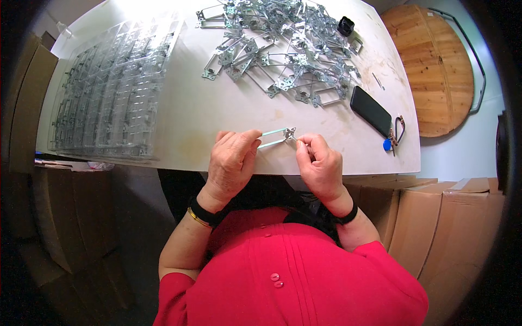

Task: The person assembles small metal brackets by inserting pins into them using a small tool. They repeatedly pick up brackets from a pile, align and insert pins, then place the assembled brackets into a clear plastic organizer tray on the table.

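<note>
Between my two hands, above the near edge of the table, is a silvery metal bracket [290, 133] with two thin parallel bars. My left hand [231, 160] pinches the far ends of those bars between thumb and fingers. At the bracket's perforated end plate, my right hand [319, 163] is closed with thumb against forefinger. A small thin bit shows at its fingertips, touching or close to the plate; what it is I cannot make out. A large heap of similar metal brackets [288, 60] lies farther back on the table.
Clear plastic trays [114, 92] filled with metal parts are stacked at the left of the white table [190, 117]. On the right lie a black phone [371, 111], keys with a blue tag [387, 145] and a small black cap [346, 26]. Cardboard boxes [418, 223] flank me below.
</note>
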Motion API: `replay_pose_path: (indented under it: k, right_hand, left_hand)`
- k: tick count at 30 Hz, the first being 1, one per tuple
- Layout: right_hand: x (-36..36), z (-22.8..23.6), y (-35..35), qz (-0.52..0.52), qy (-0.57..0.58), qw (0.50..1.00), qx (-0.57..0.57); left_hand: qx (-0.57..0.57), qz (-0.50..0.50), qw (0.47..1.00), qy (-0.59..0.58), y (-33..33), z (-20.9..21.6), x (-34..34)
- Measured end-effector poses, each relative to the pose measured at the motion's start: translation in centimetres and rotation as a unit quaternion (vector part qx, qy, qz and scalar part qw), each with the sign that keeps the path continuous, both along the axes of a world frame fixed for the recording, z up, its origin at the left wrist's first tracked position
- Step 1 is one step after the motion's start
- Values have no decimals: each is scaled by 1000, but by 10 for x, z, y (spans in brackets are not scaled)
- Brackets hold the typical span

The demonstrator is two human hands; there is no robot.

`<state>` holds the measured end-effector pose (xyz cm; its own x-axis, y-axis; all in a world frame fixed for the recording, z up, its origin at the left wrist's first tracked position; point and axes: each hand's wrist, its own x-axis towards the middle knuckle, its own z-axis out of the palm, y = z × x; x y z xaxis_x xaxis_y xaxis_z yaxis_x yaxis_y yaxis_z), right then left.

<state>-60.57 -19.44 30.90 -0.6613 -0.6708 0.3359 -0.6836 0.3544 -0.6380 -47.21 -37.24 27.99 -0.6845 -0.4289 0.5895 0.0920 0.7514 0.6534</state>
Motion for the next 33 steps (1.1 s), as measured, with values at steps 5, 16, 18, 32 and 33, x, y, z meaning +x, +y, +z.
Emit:
replay_pose_path:
  k: [5, 16, 18, 32, 33]
  right_hand:
    - [3, -1, 0, -3, -26, 1000, -12]
    - [1, 0, 9, -13, -14, 1000, -6]
    - [1, -3, 8, -12, -8, 1000, -14]
    - [1, -2, 3, -21, -31, 999, -9]
    - [1, -2, 3, -23, -28, 999, -9]
  left_hand:
    - [0, 0, 1000, -3, 1, -1, 0]
    - [-1, -2, 1000, 1, 0, -1, 0]
    - [-4, -1, 1000, 4, 0, -1, 0]
    - [0, -1, 1000, -3, 1, 1, 0]
    - [0, 0, 1000, -3, 1, 1, 0]
